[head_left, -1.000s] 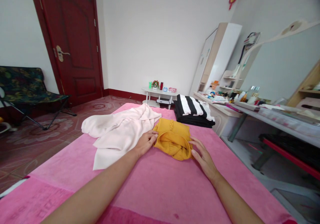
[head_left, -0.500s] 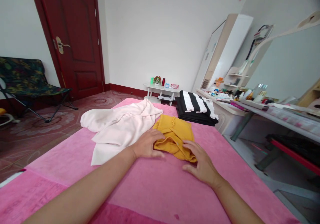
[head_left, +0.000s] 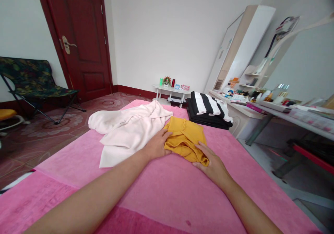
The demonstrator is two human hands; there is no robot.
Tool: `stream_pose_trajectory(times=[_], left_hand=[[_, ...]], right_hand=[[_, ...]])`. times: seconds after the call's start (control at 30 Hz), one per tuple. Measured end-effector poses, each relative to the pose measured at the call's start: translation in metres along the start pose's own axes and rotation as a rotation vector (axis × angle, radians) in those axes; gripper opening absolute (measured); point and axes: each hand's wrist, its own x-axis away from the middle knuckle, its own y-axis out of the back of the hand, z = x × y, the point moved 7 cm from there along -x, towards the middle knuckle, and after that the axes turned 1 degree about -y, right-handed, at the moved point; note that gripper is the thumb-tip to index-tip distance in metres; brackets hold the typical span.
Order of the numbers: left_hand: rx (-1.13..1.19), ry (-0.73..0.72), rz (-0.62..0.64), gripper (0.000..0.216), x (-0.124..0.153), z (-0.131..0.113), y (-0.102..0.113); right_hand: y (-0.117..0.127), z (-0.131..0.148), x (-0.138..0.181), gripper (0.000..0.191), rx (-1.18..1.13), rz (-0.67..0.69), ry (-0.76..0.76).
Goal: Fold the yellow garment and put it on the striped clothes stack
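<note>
A folded yellow garment [head_left: 186, 136] with a small ruffled trim lies on the pink bed cover [head_left: 159, 188]. At its left edge is my left hand [head_left: 158, 146], fingers over the cloth and thumb low by the near side. My right hand [head_left: 212, 162] holds the near right corner, fingers on top and thumb at the front edge. What the fingertips do under the folds is hidden. To the left, close by my left hand, a pale pink garment [head_left: 130, 129] is spread loosely with creases.
Beyond the yellow garment sits a folded stack of black and black-and-white striped clothes [head_left: 208, 105]. A small white table [head_left: 171, 88] stands by the wall. On the right is a cluttered dressing table [head_left: 245, 110]; on the left, a folding chair [head_left: 36, 84] near a red door [head_left: 78, 42].
Both hands have closed in on the yellow garment's sides, and its open near fold is now flatter. The camera view has shifted slightly.
</note>
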Motion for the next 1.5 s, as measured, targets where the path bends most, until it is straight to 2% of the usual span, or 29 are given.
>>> stream_pose_trajectory(times=[0.07, 0.13, 0.27, 0.4, 0.53, 0.63, 0.77, 0.87, 0.93, 1.0, 1.1, 1.2, 1.33, 1.43, 1.5], left_hand=[[0.05, -0.005, 0.019, 0.063, -0.001, 0.007, -0.004], [0.113, -0.025, 0.035, 0.051, -0.002, 0.011, -0.006], [0.213, -0.021, 0.049, 0.048, -0.003, 0.017, -0.005], [0.172, -0.038, 0.051, 0.04, -0.006, 0.017, -0.006], [0.062, -0.091, 0.111, 0.027, -0.015, 0.003, -0.008], [0.034, -0.108, 0.155, 0.023, -0.012, -0.013, -0.001], [0.027, -0.185, 0.247, 0.033, 0.015, -0.039, 0.008], [0.053, -0.195, 0.266, 0.047, 0.034, -0.046, 0.018], [0.168, -0.114, 0.264, 0.05, 0.037, -0.039, 0.027], [0.351, 0.078, 0.218, 0.046, 0.031, -0.02, 0.034], [0.608, 0.413, 0.07, 0.035, 0.016, 0.016, 0.037], [0.795, 0.641, -0.007, 0.036, 0.001, 0.038, 0.024], [0.838, 0.881, 0.029, 0.035, -0.011, 0.048, 0.004], [0.752, 0.941, 0.101, 0.027, -0.018, 0.045, -0.001], [0.704, 0.96, 0.175, 0.028, -0.02, 0.04, -0.006]], right_hand=[[0.002, -0.003, -0.002, 0.067, -0.055, -0.025, 0.002], [0.005, -0.005, -0.003, 0.06, -0.1, -0.052, 0.021], [0.008, -0.007, -0.004, 0.049, -0.13, -0.08, 0.068], [0.004, -0.008, -0.005, 0.049, -0.107, -0.073, 0.072], [0.004, -0.005, -0.008, 0.048, -0.113, -0.065, 0.037], [0.01, 0.004, -0.003, 0.045, -0.137, -0.015, 0.048], [0.02, 0.013, 0.02, 0.045, -0.128, 0.096, 0.08], [0.027, 0.014, 0.036, 0.053, -0.173, 0.153, 0.04], [0.03, 0.012, 0.038, 0.054, -0.295, 0.202, -0.04], [0.034, 0.006, 0.032, 0.045, -0.449, 0.212, -0.165], [0.039, -0.013, 0.013, 0.03, -0.614, 0.103, -0.348], [0.033, -0.036, -0.006, 0.027, -0.722, -0.035, -0.516], [0.015, -0.05, -0.025, 0.026, -0.801, -0.142, -0.681], [0.01, -0.044, -0.033, 0.023, -0.765, -0.169, -0.72], [0.007, -0.036, -0.036, 0.017, -0.747, -0.125, -0.73]])
